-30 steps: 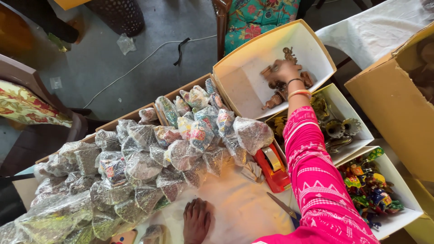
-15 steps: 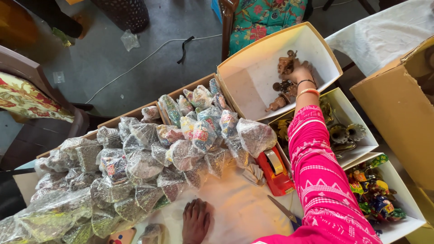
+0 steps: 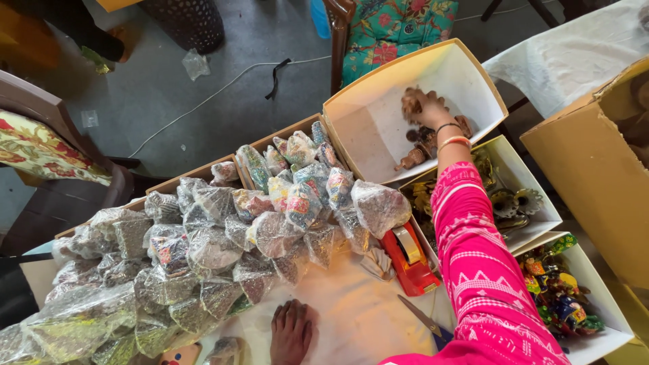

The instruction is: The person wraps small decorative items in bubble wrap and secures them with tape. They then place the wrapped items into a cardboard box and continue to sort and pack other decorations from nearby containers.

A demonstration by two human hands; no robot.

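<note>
I see the right hand (image 3: 422,108) reaching into the tilted white-lined cardboard box (image 3: 378,101), fingers closed around a small brown carved figurine (image 3: 410,103), lifted just above the others. The rest of the brown figurines (image 3: 422,145) lie heaped in the box's lower corner, just below the wrist. The wrist has bangles; the sleeve is pink patterned.

Left hand (image 3: 293,331) lies flat, palm down, on the white cloth-covered worktop (image 3: 351,318), fingers spread, holding nothing.

Next to the first box is a second white box of dark metal ornaments (image 3: 514,203), then a third box of bright painted figurines (image 3: 558,297) nearest me. A red tape dispenser (image 3: 409,260) sits on the worktop between the boxes and a big pile of clear plastic-wrapped bundles (image 3: 223,236), which spreads across the left side, just beyond the left hand. Blue-handled scissors (image 3: 422,318) lie near the sleeve. A large plain brown carton (image 3: 595,162) stands at far right.
</note>
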